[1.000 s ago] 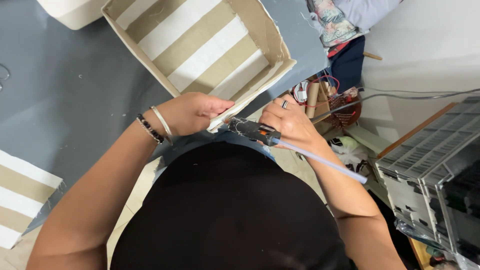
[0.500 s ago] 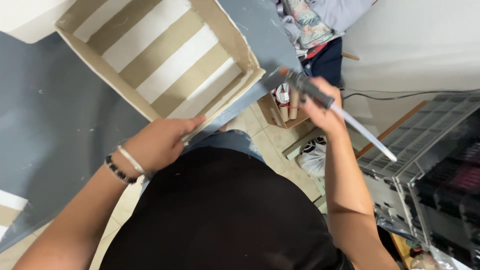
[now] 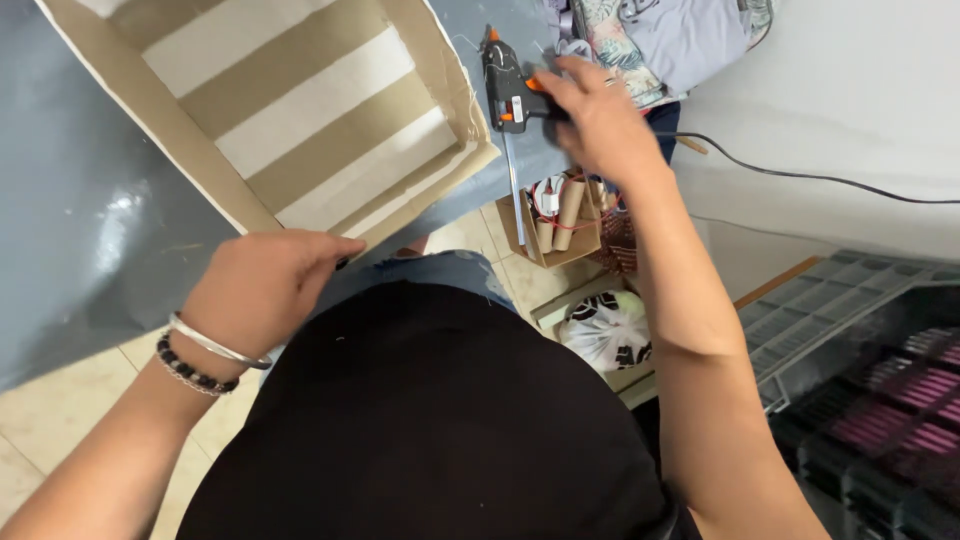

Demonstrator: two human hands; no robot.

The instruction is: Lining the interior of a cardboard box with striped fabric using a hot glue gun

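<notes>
My right hand [image 3: 600, 120] is clamped on the glue gun [image 3: 505, 85] at the surface's far edge; my left hand [image 3: 262, 290], fingers curled, steadies the striped box [image 3: 290, 110], seemingly assembled.

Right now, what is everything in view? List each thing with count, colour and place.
Box: one, beige with white stripes inside, on the grey table top left.
Table: one, grey, left half.
Glue gun: one, black with orange trigger, top centre, a glue stick sticking out of its back.
Cable: one, black, running right across the white surface.
Tubes: several, brown cardboard, in a small carton on the floor.
Bag: one, white plastic with dark print, on the floor.
Fabric: a pile, floral and lilac, top right.
Racks: grey wire, lower right.
Bracelets: two, silver and dark beads, left wrist.
Left hand: on the box's near edge.
Right hand: gripping the glue gun.
</notes>
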